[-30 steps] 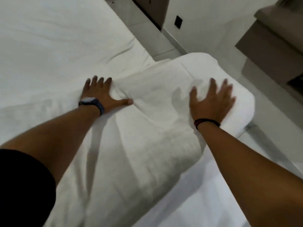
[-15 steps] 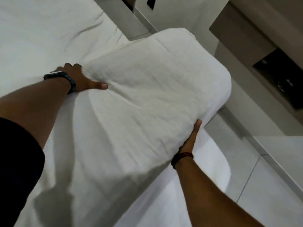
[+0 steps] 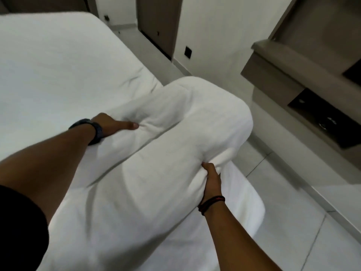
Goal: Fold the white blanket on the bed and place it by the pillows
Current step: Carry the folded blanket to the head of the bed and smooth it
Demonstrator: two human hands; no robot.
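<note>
- The white blanket (image 3: 156, 169) is a fat, puffy bundle. It lies on the bed (image 3: 58, 61), right at the edge next to the floor (image 3: 293, 222).
- The left hand (image 3: 112, 127) is on the far side of the bundle. Its thumb presses into the top. The fingers are tucked under a fold, so I cannot tell how tight that hold is.
- The right hand (image 3: 212, 178) is closed on the near edge of the bundle. It pinches the cloth and pushes up from below.
- The far end of the bundle pokes out past the side of the bed. If the hands let go or slip, that end could slide down onto the floor.
- The bundle is thick and soft. If it is lifted by only two spots, the middle may sag and the folds may fall open. Then the folding would have to be done again.
- A crease runs across the top, between the two hands. A pull that is harder on one side could make the layers slide apart there.
- No pillows can be seen here. The blanket may have to be carried a long way, and a long carry gives it more time to come loose.
- A shelf (image 3: 283, 75) sticks out from the wall close by. A big swing could bump the blanket on it.
</note>
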